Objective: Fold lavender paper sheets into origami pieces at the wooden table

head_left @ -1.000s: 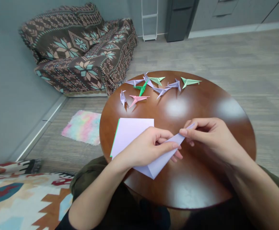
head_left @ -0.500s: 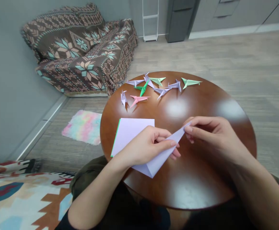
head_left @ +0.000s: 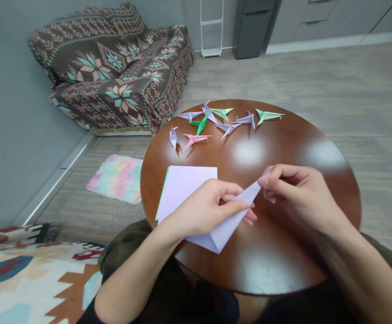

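Note:
A lavender sheet of origami paper [head_left: 228, 229], partly folded, is held between both hands above the round brown table [head_left: 293, 265]. My left hand [head_left: 216, 204] grips its middle, thumb on top and fingers underneath. At the paper's narrow upper right tip, my right hand [head_left: 292, 186] pinches it between thumb and fingers. Under and beyond my left wrist lies a stack of square paper [head_left: 185, 182], lavender on top with a green edge showing at its left. My left hand and forearm hide part of the folded sheet and of the stack.
Several folded paper cranes stand along the table's far side, among them a pink crane [head_left: 194, 140], a green crane [head_left: 201, 123] and a pale green crane [head_left: 266, 116]. Left of the table are a fluffy pastel mat [head_left: 117, 177] and a sofa [head_left: 122, 76] under a patterned cover.
The folded sheet and both hands have shifted slightly to the right, and the sheet's lower corner has moved a little right and down. Both hands keep their hold on it.

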`<state>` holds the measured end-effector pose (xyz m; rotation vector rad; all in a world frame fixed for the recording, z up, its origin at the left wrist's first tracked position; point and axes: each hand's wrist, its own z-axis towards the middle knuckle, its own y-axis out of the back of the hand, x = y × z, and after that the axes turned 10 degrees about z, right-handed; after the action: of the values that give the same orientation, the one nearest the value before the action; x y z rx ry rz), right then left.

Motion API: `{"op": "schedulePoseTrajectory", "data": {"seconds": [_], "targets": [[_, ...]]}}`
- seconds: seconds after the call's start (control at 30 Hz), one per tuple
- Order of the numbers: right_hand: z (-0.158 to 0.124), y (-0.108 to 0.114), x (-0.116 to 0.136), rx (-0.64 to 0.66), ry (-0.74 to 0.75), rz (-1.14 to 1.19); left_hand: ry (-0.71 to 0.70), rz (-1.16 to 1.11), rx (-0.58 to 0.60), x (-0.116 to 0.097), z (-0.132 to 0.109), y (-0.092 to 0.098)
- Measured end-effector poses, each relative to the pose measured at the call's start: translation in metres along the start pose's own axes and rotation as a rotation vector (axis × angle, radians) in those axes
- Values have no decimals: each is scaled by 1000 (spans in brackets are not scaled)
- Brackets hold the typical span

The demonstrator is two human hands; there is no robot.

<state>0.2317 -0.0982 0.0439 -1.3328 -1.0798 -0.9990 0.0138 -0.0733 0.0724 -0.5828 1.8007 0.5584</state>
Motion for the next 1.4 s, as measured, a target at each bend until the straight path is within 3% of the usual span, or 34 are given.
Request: {"op": "schedulePoseTrajectory", "data": {"seconds": [0.17, 0.3, 0.43, 0.57, 0.77, 0.97, 1.4], "targets": [[-3, -9, -3, -93, 15, 63, -12, -72, -21, 2, 4, -8], [-6, -15, 0, -6, -69, 92, -33, -231, -193, 5, 10, -21], [-6, -12, 7, 7, -63, 33, -48, -178, -178, 1, 10, -23], [-8, -11, 14, 77, -115, -52, -122, -103, -414, -4, 12, -16], [-12, -20, 14, 196, -210, -19, -85, -214, -411, 1, 15, -18], [-12, -22, 11, 192, -174, -47, -91, -246, -473, 2, 15, -15], [-12, -23, 9, 181, -179, -86, -85, -223, -442, 4, 15, -12]]}}
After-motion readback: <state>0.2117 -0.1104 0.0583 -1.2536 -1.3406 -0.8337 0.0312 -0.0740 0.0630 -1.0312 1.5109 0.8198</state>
